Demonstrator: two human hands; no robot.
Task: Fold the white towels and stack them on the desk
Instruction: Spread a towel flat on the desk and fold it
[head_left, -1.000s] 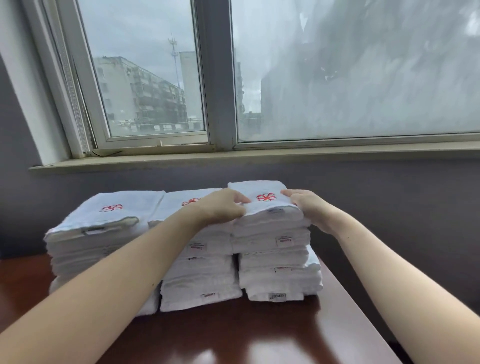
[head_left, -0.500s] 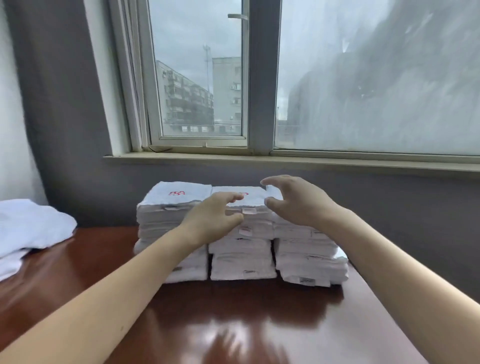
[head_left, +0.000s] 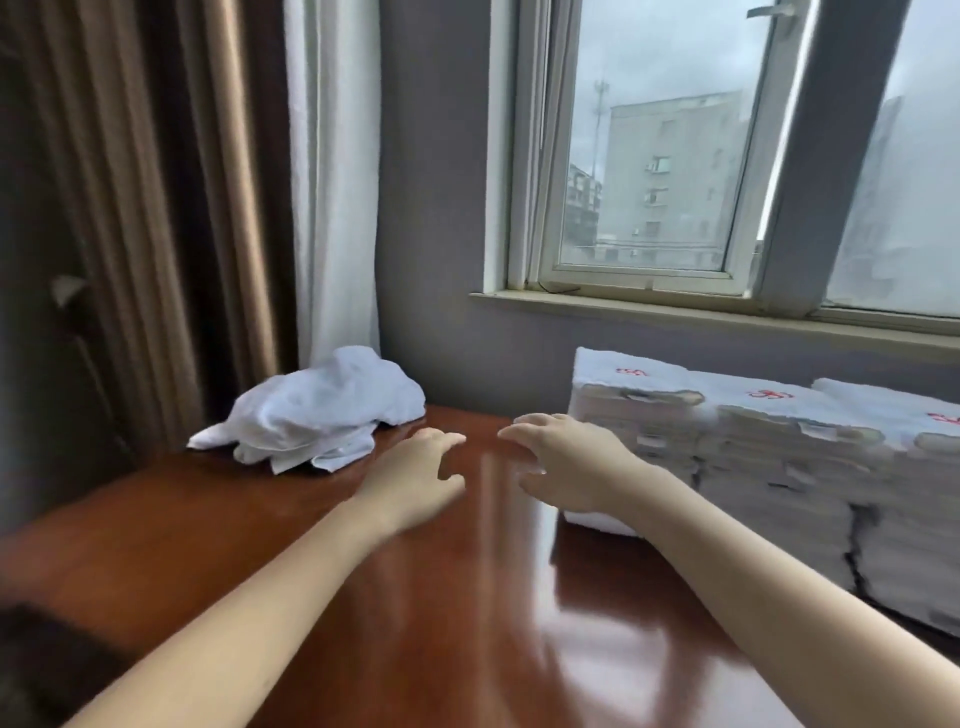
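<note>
Glossy brown desk (head_left: 322, 561) up front. Left hand (head_left: 415, 478) and right hand (head_left: 566, 467) now off the folded stacks (head_left: 753, 467), hovering mid-desk, fingers loosely spread, slightly curled, gripping nothing. Beyond, crumpled white towels (head_left: 322, 415) at far-left corner, untouched; likely next pickup; folded stacks along right edge.

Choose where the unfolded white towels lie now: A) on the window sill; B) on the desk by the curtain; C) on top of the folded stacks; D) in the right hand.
B: the crumpled towels lie on the desk next to the white curtain, apart from the folded stacks, and the right hand holds nothing.
</note>
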